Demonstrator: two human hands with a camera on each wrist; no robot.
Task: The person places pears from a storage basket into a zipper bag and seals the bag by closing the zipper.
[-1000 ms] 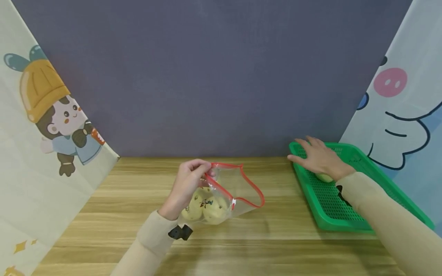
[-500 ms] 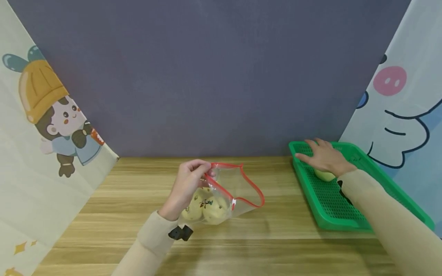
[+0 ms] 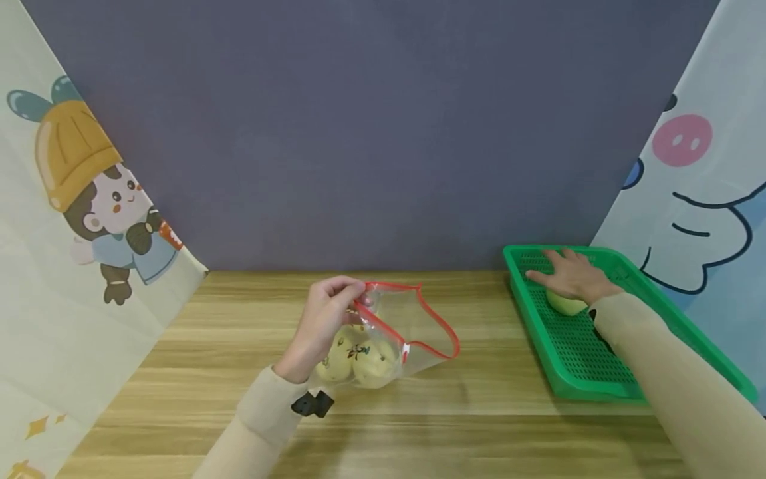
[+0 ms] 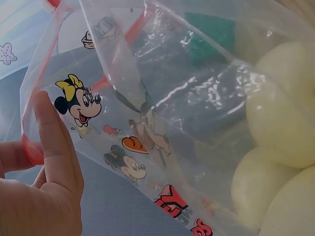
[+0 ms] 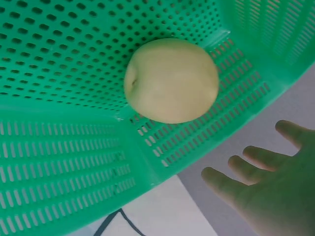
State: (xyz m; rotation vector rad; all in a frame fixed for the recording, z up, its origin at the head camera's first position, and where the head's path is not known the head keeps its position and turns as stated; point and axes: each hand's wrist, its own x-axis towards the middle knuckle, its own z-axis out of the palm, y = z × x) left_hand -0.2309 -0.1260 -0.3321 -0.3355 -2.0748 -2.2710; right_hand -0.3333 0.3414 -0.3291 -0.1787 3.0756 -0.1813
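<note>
My left hand (image 3: 326,316) pinches the red zip edge of a clear zip bag (image 3: 419,322) in the head view, and the bag's mouth gapes to the right. Inside it sit several pale yellow round fruits (image 3: 374,362); the left wrist view shows them (image 4: 285,108) through plastic with cartoon prints. At the right, my right hand (image 3: 577,278) hovers with spread fingers over a green basket (image 3: 556,369). Below it lies one pale yellow fruit (image 5: 172,81) with a stem dimple, like an apple, on the perforated floor. The right wrist view shows the fingers apart from that fruit.
A wood-grain table (image 3: 455,439) carries the bag and basket. Behind it stands a dark grey panel (image 3: 383,133). Printed cloths with cartoon figures flank both sides, the right cloth (image 3: 688,219) close behind the basket.
My right hand has shifted slightly right and toward me over the basket, and more of the fruit under it shows. The left hand and bag stay almost still.
</note>
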